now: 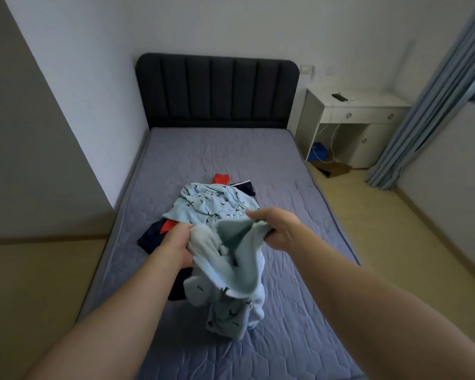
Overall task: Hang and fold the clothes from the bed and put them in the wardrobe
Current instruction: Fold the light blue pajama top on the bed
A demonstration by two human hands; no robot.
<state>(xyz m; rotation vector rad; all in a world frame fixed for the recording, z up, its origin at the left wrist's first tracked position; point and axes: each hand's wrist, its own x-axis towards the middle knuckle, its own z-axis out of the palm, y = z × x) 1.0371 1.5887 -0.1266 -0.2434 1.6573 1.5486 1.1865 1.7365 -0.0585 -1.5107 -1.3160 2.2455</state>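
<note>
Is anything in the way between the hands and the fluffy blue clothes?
No, nothing is in the way. The left hand and the right hand both grip the fluffy blue garment over the bed. The wardrobe is not in view, so the way there cannot be judged.

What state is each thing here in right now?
Light blue fleece garment: unfolded, held up, lower part drooping onto the bed.
Left hand: grips one edge of it.
Right hand: pinches the other edge.
Navy and red garment: crumpled, unfolded.
Desk drawers: shut.
</note>
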